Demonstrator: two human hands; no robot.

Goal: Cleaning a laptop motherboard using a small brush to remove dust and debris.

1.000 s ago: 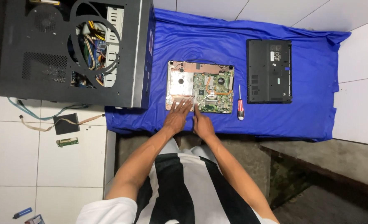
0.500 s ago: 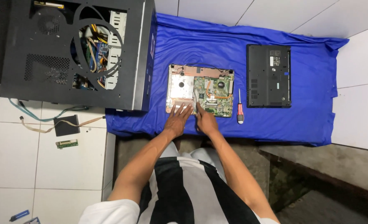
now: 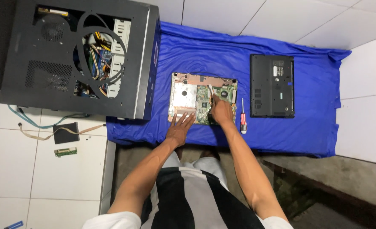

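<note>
An opened laptop base (image 3: 183, 91) with its green circuit board (image 3: 205, 104) exposed lies on a blue cloth (image 3: 222, 55). My left hand (image 3: 179, 128) rests flat with fingers spread on the base's near edge. My right hand (image 3: 221, 111) sits on the board near the fan, fingers pinched on a thin white strip (image 3: 211, 90) that rises from it. A red-handled screwdriver (image 3: 242, 118) lies just right of my right hand.
A black laptop cover (image 3: 272, 85) lies to the right on the cloth. An open black desktop case (image 3: 77, 59) with cables stands at the left. A small black drive (image 3: 65, 132) with ribbon cable and a small green board (image 3: 66, 151) lie on the white tiles.
My right hand moved up from the base's near edge onto the circuit board and pinched the white strip. My left hand stayed at the near edge.
</note>
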